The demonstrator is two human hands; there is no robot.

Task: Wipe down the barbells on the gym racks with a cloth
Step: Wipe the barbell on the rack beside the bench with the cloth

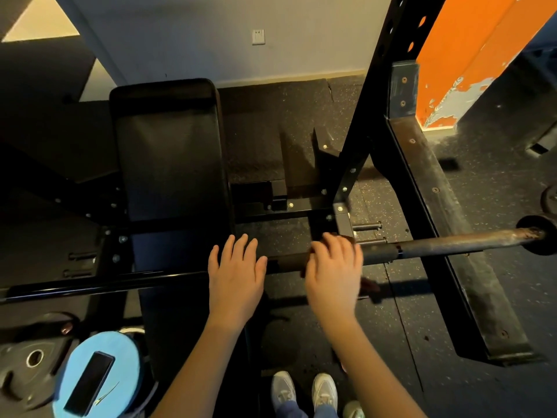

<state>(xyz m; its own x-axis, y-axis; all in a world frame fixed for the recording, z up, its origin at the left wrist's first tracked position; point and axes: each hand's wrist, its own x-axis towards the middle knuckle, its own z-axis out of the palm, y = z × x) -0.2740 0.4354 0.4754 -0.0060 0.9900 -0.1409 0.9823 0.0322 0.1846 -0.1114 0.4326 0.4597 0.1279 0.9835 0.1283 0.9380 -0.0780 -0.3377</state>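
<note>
At the lower left a black weight plate lies on the floor. Just beside it is a round light-blue stool with a dark phone lying on top. Above them the barbell runs across the whole view. Its left stretch is glossy black. It passes in front of the foot of a black padded bench that reaches away toward the pale wall.

The left hand is over the bar near the middle, palm down, with its fingers straight and slightly spread. It grips nothing, and whether it touches the bar cannot be told. Between the hands a dark brownish cloth is wrapped on the bar.

The right hand, blurred, has its fingers curled over the bar and the cloth's right end. Below it, a pair of pale shoes stands on the speckled rubber floor.

Right of that hand the bar turns dull grey and rusty. It crosses the black rack upright and the worn base beam, and it ends at a small dark plate. An orange wall with peeling paint fills the upper right corner.
</note>
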